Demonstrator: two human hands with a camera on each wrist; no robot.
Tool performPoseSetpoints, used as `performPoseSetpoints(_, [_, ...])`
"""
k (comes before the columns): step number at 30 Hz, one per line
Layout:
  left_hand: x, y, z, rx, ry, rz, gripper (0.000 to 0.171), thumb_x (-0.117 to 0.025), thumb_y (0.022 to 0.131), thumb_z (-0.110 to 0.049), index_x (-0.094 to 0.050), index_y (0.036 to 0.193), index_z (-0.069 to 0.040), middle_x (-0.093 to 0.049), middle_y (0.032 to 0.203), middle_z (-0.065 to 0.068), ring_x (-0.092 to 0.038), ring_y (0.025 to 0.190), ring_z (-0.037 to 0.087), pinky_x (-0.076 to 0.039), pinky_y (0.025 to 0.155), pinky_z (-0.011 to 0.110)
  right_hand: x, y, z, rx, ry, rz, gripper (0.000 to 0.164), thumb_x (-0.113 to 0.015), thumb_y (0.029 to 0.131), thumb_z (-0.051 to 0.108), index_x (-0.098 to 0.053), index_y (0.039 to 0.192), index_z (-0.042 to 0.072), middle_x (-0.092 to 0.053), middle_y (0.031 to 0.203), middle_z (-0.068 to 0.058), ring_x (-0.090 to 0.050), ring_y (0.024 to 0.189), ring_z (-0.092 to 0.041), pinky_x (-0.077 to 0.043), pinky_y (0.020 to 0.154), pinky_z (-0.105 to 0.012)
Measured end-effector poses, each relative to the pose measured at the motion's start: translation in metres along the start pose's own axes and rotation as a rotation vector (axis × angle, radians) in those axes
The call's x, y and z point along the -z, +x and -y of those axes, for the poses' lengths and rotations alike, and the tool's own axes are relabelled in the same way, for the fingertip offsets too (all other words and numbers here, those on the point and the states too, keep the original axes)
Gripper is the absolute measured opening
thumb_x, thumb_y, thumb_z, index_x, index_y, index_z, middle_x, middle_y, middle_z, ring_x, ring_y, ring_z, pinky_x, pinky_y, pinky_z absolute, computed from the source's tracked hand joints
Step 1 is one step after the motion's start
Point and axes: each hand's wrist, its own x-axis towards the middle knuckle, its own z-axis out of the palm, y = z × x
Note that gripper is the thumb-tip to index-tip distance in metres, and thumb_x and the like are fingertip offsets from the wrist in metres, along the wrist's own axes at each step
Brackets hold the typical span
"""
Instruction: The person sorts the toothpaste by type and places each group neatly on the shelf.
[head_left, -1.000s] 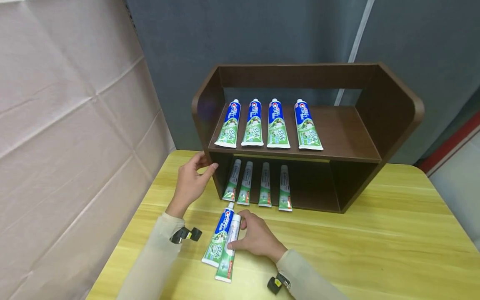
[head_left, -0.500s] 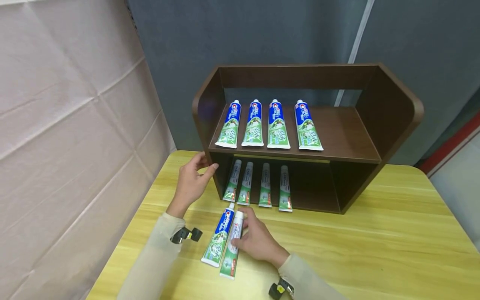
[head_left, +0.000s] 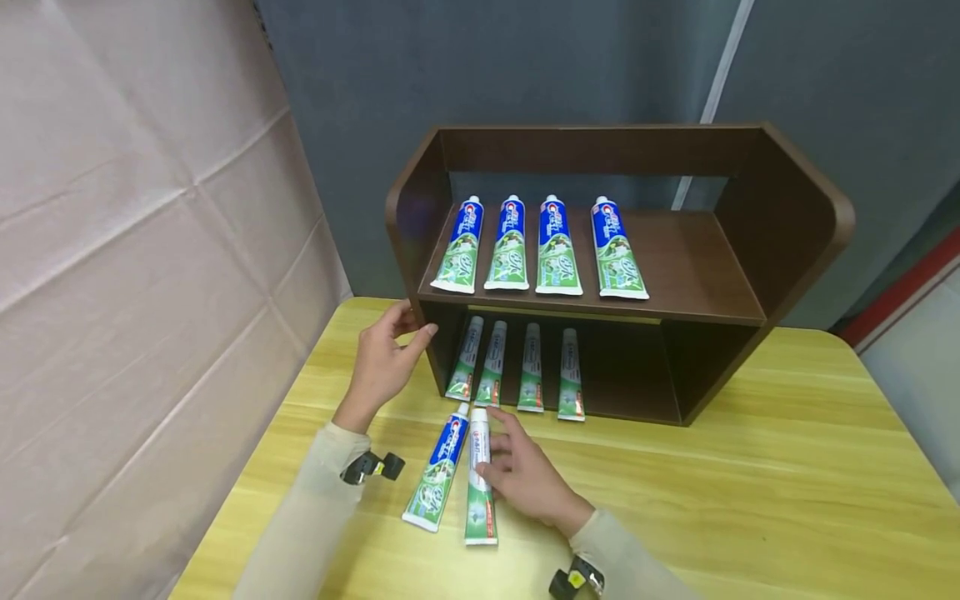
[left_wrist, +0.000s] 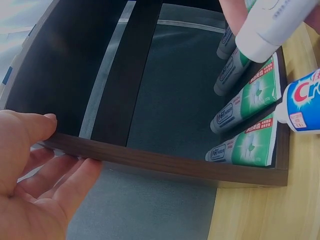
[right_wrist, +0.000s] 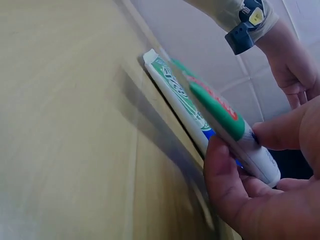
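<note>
My right hand (head_left: pixel 534 483) holds a white and green toothpaste tube (head_left: pixel 480 518) by its side, thumb over the front. The right wrist view shows this tube (right_wrist: pixel 220 107) tilted above the wooden surface between thumb and fingers. To its left a blue and green toothpaste tube (head_left: pixel 437 473) lies on the table, cap toward the shelf. My left hand (head_left: pixel 381 364) grips the left side panel of the dark brown shelf (head_left: pixel 600 310). In the left wrist view its thumb and fingers lie on opposite sides of the panel's edge (left_wrist: pixel 150 161).
Several blue and green tubes (head_left: pixel 558 250) lie in a row on the upper board. Several grey-white and green tubes (head_left: pixel 531 371) lie on the lower level, bottoms forward. The yellow wooden table (head_left: pixel 750 500) extends right. A pale cloth wall (head_left: pixel 165 292) stands at left.
The right hand has moved the white and green tube rightward and slightly toward the shelf, off the blue and green tube it overlapped. It now points more straight. The left hand stays put.
</note>
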Motion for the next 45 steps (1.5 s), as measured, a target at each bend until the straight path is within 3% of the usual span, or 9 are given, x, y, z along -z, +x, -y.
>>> performPoseSetpoints(5, [0.000,0.000,0.000,-0.010,0.004,-0.004,0.044,-0.073,0.101,-0.027,-0.064,0.141,-0.010,-0.076,0.124,0.012,-0.075,0.112,0.031,-0.066,0.088,0.050,0.005,-0.005,0.006,0.010,-0.009,-0.013,0.066,-0.065,0.102,0.004,-0.038,0.159,0.022,-0.062,0.138,-0.023,-0.074,0.098,-0.025,-0.065,0.071,-0.035])
performPoseSetpoints(11, [-0.001,0.001,0.000,-0.014,0.002,0.004,0.044,-0.073,0.102,-0.028,-0.063,0.141,-0.012,-0.075,0.126,0.012,-0.074,0.113,0.031,-0.066,0.088,0.050,0.012,-0.013,0.015,0.004,-0.016,-0.036,0.039,-0.065,0.102,0.006,-0.059,0.140,0.011,-0.058,0.143,-0.019,-0.075,0.094,-0.022,-0.061,0.071,-0.029])
performPoseSetpoints(16, [0.000,0.000,0.001,-0.004,0.000,0.004,0.044,-0.073,0.102,-0.029,-0.063,0.141,-0.013,-0.075,0.126,0.012,-0.074,0.114,0.032,-0.066,0.089,0.050,0.022,-0.021,0.023,-0.001,0.067,0.009,0.062,-0.074,0.093,0.001,-0.052,0.150,0.012,-0.047,0.156,-0.019,-0.072,0.100,-0.025,-0.064,0.075,-0.032])
performPoseSetpoints(20, [0.001,0.000,0.002,0.001,0.005,0.001,0.044,-0.072,0.102,-0.030,-0.063,0.141,-0.013,-0.074,0.126,0.011,-0.074,0.115,0.032,-0.065,0.090,0.051,0.033,-0.028,0.028,-0.017,0.105,0.054,0.082,-0.077,0.086,-0.003,-0.045,0.156,0.025,-0.033,0.166,-0.010,-0.070,0.107,-0.027,-0.065,0.076,-0.037])
performPoseSetpoints(25, [0.001,-0.001,0.003,0.002,0.007,-0.002,0.044,-0.071,0.103,-0.031,-0.062,0.142,-0.013,-0.074,0.128,0.011,-0.073,0.116,0.033,-0.065,0.091,0.051,0.043,-0.038,0.030,-0.025,0.107,0.089,0.097,-0.077,0.086,-0.002,-0.031,0.164,0.032,-0.017,0.174,-0.006,-0.067,0.116,-0.032,-0.065,0.078,-0.037])
performPoseSetpoints(31, [0.001,-0.002,0.001,0.009,0.006,0.007,0.044,-0.071,0.103,-0.031,-0.061,0.142,-0.013,-0.073,0.129,0.011,-0.073,0.117,0.033,-0.065,0.092,0.051,0.054,-0.049,0.026,0.024,0.102,0.100,0.100,-0.075,0.089,-0.003,-0.023,0.167,0.032,-0.003,0.178,-0.011,-0.056,0.136,-0.050,-0.066,0.081,-0.036])
performPoseSetpoints(35, [0.001,-0.001,-0.001,0.014,0.007,0.009,0.043,-0.072,0.102,-0.030,-0.062,0.141,-0.013,-0.073,0.128,0.011,-0.073,0.117,0.033,-0.064,0.093,0.051,0.062,-0.054,0.021,0.040,0.079,0.063,0.093,-0.075,0.092,0.002,-0.027,0.167,0.029,-0.016,0.176,-0.016,-0.048,0.143,-0.055,-0.064,0.094,-0.039])
performPoseSetpoints(38, [0.001,-0.002,-0.001,0.016,0.008,0.011,0.043,-0.072,0.102,-0.030,-0.062,0.140,-0.013,-0.073,0.128,0.012,-0.073,0.117,0.033,-0.064,0.093,0.051,0.067,-0.058,0.020,0.025,0.044,0.013,0.086,-0.076,0.094,0.007,-0.033,0.165,0.027,-0.035,0.168,-0.021,-0.053,0.140,-0.048,-0.060,0.101,-0.037])
performPoseSetpoints(45, [-0.001,-0.002,0.000,0.018,0.011,0.013,0.044,-0.073,0.102,-0.029,-0.062,0.141,-0.013,-0.074,0.128,0.012,-0.073,0.117,0.033,-0.065,0.092,0.051,0.079,-0.068,0.020,0.005,0.042,-0.013,0.084,-0.078,0.094,0.010,-0.035,0.165,0.025,-0.049,0.153,-0.024,-0.069,0.118,-0.026,-0.062,0.097,-0.032])
